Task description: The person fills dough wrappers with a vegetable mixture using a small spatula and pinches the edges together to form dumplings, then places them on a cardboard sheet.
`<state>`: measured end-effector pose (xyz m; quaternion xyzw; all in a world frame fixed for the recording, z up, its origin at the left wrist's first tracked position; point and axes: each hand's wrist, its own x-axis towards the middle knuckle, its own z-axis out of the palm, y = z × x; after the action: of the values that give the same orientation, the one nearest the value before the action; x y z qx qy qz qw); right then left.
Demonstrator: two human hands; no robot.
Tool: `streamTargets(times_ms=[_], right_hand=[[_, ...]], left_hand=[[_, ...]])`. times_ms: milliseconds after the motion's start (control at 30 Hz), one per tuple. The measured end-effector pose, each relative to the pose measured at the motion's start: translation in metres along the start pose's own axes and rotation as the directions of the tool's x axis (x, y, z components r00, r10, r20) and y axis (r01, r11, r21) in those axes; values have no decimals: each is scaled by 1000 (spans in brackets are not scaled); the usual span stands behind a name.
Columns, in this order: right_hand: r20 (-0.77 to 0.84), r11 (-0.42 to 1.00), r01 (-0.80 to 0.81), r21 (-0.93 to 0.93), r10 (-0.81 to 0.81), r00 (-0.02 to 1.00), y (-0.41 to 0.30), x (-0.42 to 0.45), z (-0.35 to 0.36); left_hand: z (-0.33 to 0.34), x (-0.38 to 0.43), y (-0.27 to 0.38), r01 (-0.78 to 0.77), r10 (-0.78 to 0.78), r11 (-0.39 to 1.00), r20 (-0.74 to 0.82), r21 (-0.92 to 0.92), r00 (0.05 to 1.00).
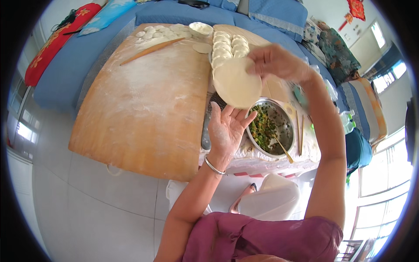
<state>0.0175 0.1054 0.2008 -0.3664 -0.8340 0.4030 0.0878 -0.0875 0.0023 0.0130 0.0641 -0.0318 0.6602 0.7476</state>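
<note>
A thin round dough wrapper (pixel 237 82) hangs from my right hand (pixel 278 63), which pinches it at its upper right edge. Palm up and fingers spread, my left hand (pixel 226 129) is just below the wrapper's lower edge; whether they touch is unclear. Flour dusts the left palm. To the right of that hand stands a metal bowl (pixel 288 139) of chopped green and orange filling (pixel 262 126), with a golden spoon (pixel 283 150) leaning in it. Beyond the wrapper, folded dumplings (pixel 222 44) lie in two rows, partly hidden by the wrapper and right hand.
A floured wooden board (pixel 147 108) covers the table's left side. On it are a rolling pin (pixel 152 51), several dough pieces (pixel 163 31), a flat wrapper (pixel 202 48) and a small bowl (pixel 200 30) of white contents. Chopsticks (pixel 300 132) lie right of the metal bowl. A blue sofa (pixel 183 14) borders the table.
</note>
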Motion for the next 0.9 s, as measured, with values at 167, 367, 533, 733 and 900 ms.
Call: streamTargets(times_ms=[167, 367, 533, 733, 900], right_hand=[[-126, 965, -255, 65, 262, 957, 94, -75, 48], [-480, 941, -274, 199, 337, 810, 114, -153, 77], [-620, 708, -577, -408, 249, 744, 118, -207, 114], [-420, 826, -562, -43, 495, 760, 118, -217, 118], [-529, 817, -534, -216, 362, 768, 144, -208, 100]], left_hand=[[-12, -3, -30, 233, -236, 969, -33, -76, 971], [-18, -7, -59, 324, -291, 942, -267, 86, 919], [-13, 4, -38, 230, -200, 964, -209, 132, 957], [-14, 14, -28, 160, -140, 978, -151, 131, 979], [-22, 18, -21, 177, -140, 970, -215, 166, 967]])
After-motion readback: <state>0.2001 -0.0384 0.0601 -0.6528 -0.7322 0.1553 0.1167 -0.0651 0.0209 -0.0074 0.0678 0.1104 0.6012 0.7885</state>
